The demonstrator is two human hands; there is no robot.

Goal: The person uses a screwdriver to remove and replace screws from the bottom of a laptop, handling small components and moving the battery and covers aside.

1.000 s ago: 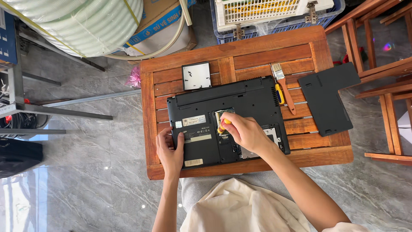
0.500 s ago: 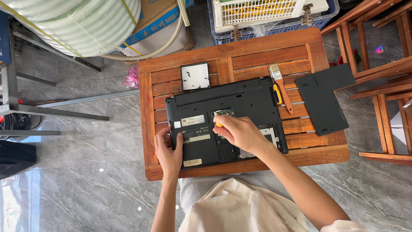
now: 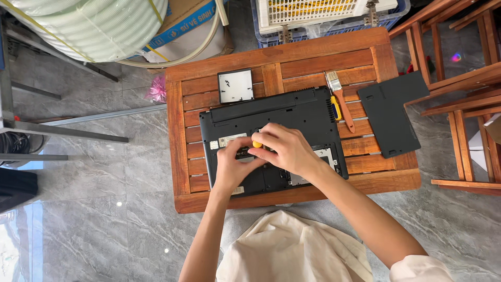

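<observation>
my right hand [image 3: 284, 149] is closed around a yellow-handled screwdriver [image 3: 257, 144], tip down on the upturned black laptop [image 3: 271, 138] mid-worktop [image 3: 180, 136]. my left hand [image 3: 232, 167], at 8 o'clock of it, rests fingers on the base, probably to steady it; can't tell if it grips anything. removed black cover [image 3: 391, 112] lies at 3 o'clock, a brush [image 3: 340, 99] between, and a square panel [image 3: 236, 86] at 11 o'clock, all off the laptop.

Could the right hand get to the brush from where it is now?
Probably yes. The brush lies in the open on the table, beside the laptop, nothing over it. But the right hand holds a yellow-handled tool.
</observation>
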